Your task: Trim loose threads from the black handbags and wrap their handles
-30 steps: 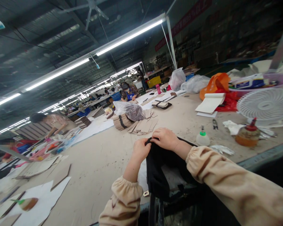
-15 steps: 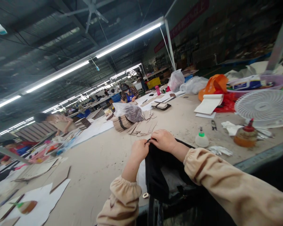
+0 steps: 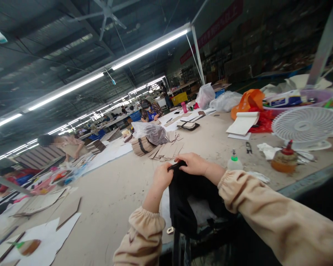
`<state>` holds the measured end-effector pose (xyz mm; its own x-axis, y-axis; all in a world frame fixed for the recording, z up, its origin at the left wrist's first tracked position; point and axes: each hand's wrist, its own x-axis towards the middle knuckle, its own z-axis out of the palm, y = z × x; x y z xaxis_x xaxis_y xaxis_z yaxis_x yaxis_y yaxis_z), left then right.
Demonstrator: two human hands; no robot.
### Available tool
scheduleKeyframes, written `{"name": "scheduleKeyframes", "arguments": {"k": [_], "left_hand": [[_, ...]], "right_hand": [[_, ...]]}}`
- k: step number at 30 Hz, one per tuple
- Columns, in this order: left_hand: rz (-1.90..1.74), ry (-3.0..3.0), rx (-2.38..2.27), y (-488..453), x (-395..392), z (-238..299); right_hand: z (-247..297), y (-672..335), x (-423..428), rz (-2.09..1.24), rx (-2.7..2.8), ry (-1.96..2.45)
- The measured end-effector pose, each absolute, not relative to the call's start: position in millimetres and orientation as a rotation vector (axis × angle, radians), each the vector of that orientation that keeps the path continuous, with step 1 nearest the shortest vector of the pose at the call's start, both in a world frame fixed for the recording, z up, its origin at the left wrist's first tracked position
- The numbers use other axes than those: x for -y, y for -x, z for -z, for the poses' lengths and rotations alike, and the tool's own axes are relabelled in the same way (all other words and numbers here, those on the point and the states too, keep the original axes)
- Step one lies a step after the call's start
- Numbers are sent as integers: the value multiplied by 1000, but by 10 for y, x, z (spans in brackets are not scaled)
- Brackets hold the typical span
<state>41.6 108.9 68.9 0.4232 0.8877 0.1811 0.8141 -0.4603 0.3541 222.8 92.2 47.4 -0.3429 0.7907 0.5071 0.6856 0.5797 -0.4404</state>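
Note:
A black fabric piece (image 3: 183, 207) lies over the near edge of the worktable (image 3: 113, 192) and hangs down toward me. My left hand (image 3: 162, 176) is closed in a pinch on its far edge. Right beside it, my right hand (image 3: 192, 163) is closed on the same edge, fingers pressed onto the fabric. Both wrists wear beige sleeves. A small metal buckle (image 3: 170, 230) lies on the table by the fabric's left side.
A glue bottle with green cap (image 3: 234, 162), small scissors (image 3: 248, 147), an amber glue bottle (image 3: 285, 159) and a white fan (image 3: 305, 125) stand to the right. Stacked cardboard pieces (image 3: 158, 147) lie ahead, white paper sheets (image 3: 44, 240) at the left. Other people work at far tables.
Both hands stay pinched on the fabric's edge and have shifted slightly. The view has drifted a little.

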Motion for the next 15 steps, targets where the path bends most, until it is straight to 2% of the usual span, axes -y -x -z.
{"name": "scheduleKeyframes", "arguments": {"k": [4,15], "left_hand": [[-524,-2455,-1292,-434,-1137,-691],[-357,-2538,-1340,-598,-1225,-735]], "right_hand": [[-476,-2265,-973,-299,2099,1149],[-436,-2490,-1065,-447,2030,1182]]}}
